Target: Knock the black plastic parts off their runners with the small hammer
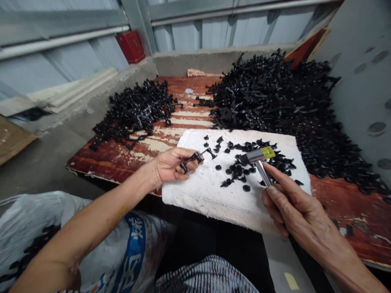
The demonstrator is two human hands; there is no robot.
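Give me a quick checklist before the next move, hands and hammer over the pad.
1. Left hand grip on the black plastic runner: ok, pinched in the fingers.
2. Right hand grip on the small metal hammer: ok, fingers around the handle, index finger laid along it.
3. Hammer head apart from the left hand: ok, a clear gap between them.
4. White pad free of strays: not ok, loose black plastic pieces lie scattered around the hammer head.
5. Hammer head contact with those pieces: cannot tell from this view.
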